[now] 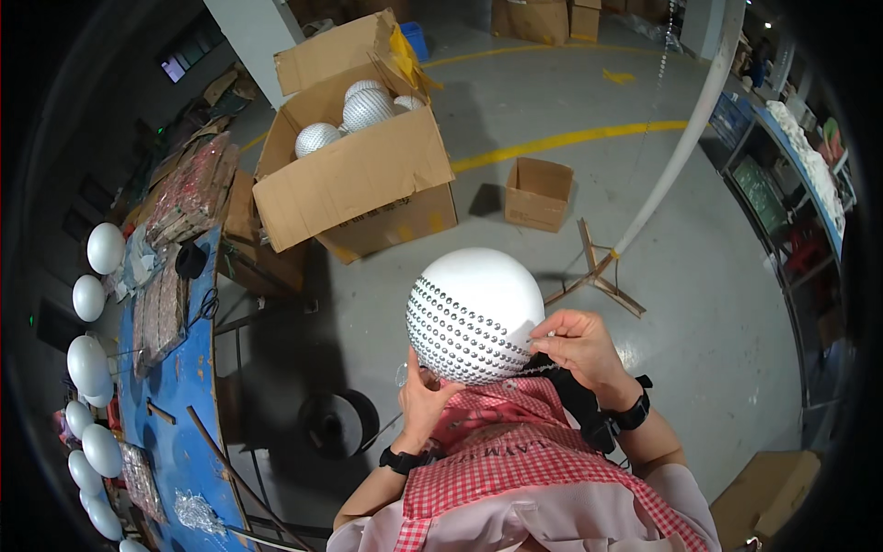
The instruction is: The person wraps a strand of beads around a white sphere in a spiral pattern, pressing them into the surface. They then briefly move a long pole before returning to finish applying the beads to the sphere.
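Observation:
A large white ball (pixel 487 285) rests on my lap, its lower part ringed with rows of silver beads and its top smooth and bare. My left hand (pixel 425 405) steadies it from the lower left, thumb and fingers spread against the beaded surface. At the ball's right side my right hand (pixel 584 350) is closed in a pinch beside the uppermost row. A thin strand of silver beads (pixel 541 369) runs just below those fingertips, and its end at the fingers is too small to see clearly. A red checked apron (pixel 497 469) covers my lap.
To the left, a blue table (pixel 189 414) carries wrapped bundles, scissors (pixel 210 304) and white balls (pixel 88 365) along its far side. Ahead are a big carton (pixel 359 184) with beaded balls, a small carton (pixel 538 193) and a pole on a metal stand (pixel 602 267).

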The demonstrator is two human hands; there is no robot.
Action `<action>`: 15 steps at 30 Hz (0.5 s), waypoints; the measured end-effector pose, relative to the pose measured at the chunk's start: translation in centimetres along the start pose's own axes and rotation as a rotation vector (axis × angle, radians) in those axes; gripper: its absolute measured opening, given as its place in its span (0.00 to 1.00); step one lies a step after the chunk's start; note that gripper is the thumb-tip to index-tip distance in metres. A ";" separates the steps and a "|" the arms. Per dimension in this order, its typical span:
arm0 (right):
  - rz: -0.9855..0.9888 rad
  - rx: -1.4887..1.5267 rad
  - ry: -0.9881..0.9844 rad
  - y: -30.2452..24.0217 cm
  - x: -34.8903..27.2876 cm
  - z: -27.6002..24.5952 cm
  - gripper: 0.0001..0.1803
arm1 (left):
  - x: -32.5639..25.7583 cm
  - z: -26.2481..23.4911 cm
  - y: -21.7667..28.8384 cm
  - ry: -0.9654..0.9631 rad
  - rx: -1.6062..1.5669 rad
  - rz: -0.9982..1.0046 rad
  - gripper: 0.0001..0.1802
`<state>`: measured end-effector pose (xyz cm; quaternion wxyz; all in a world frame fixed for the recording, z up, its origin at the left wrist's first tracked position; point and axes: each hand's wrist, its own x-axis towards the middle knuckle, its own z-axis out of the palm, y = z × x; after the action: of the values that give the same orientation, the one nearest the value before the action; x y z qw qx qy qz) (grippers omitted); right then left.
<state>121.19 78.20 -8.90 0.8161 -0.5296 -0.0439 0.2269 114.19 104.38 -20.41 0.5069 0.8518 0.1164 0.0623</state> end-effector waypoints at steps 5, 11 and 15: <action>-0.108 -0.085 0.030 0.8 0.0 0.5 0.01 | -0.3 0.3 0.2 -0.001 -0.013 0.019 0.62; -0.069 -0.016 0.072 0.8 0.0 1.3 0.02 | -0.8 0.2 0.7 0.017 0.056 0.017 0.61; -0.047 -0.131 0.112 0.5 -0.3 1.8 0.03 | -0.8 0.1 1.0 0.029 0.078 -0.032 0.62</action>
<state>120.21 79.77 -8.49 0.7860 -0.5926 -0.0252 0.1742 113.55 103.66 -19.55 0.4725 0.8680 0.1397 0.0618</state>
